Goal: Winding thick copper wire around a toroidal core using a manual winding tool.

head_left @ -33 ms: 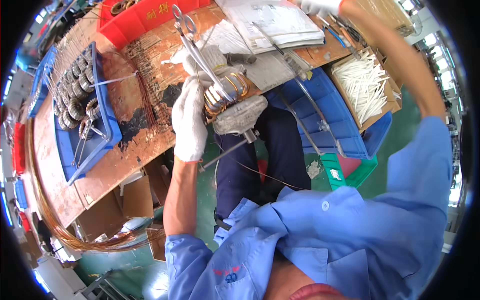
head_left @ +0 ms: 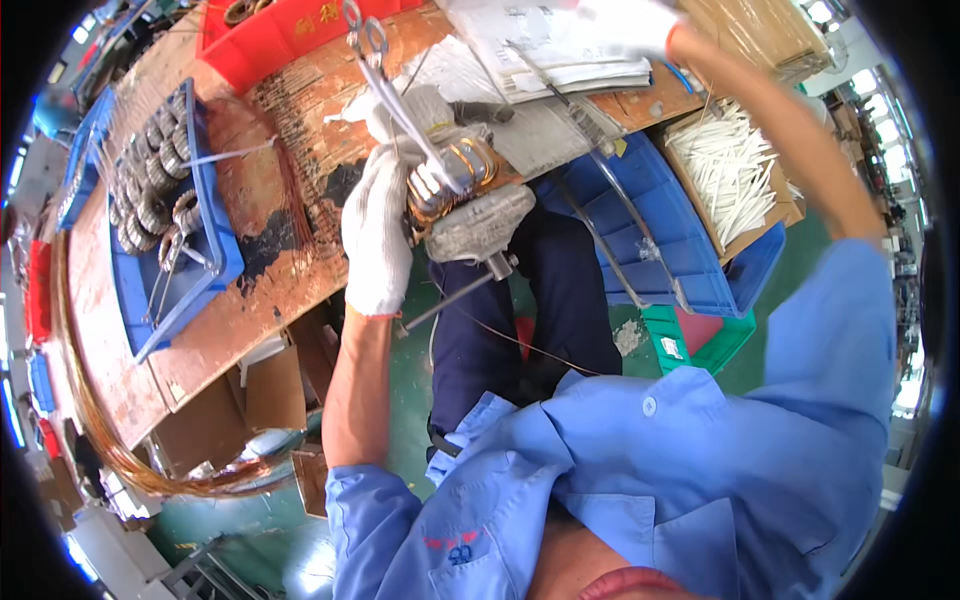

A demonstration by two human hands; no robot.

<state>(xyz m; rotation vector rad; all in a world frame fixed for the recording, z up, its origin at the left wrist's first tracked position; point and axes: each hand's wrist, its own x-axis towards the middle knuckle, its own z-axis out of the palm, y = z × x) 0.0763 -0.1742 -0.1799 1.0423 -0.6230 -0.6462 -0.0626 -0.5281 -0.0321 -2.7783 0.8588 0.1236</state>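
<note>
My left hand [head_left: 377, 235], in a white knitted glove, has its fingers pressed together against the left side of a copper-wire coil [head_left: 432, 194]. What the fingers hold, if anything, is hidden. A long metal tool with ring handles [head_left: 402, 112], like scissors or forceps, leans across the coil, its rings at the top. The coil sits between grey, cloth-wrapped blocks [head_left: 480, 228] of a clamp with a metal bar handle [head_left: 455, 303] beneath. My right hand [head_left: 625, 25], also gloved, is stretched far forward over white papers [head_left: 545, 65] and blurred, its fingers unreadable.
On the left, a blue tray [head_left: 222, 255] holds several wound rings [head_left: 160, 185]. A red bin [head_left: 290, 40] stands at the back. At right, a carton of white tubes [head_left: 722, 175] rests by a blue crate [head_left: 610, 215]. A thin wire [head_left: 510, 347] crosses my lap.
My right hand has moved left and slightly nearer, over the papers, and is more blurred. The forearm now hides most of the hand tools at the back right. My left hand stays at the coil.
</note>
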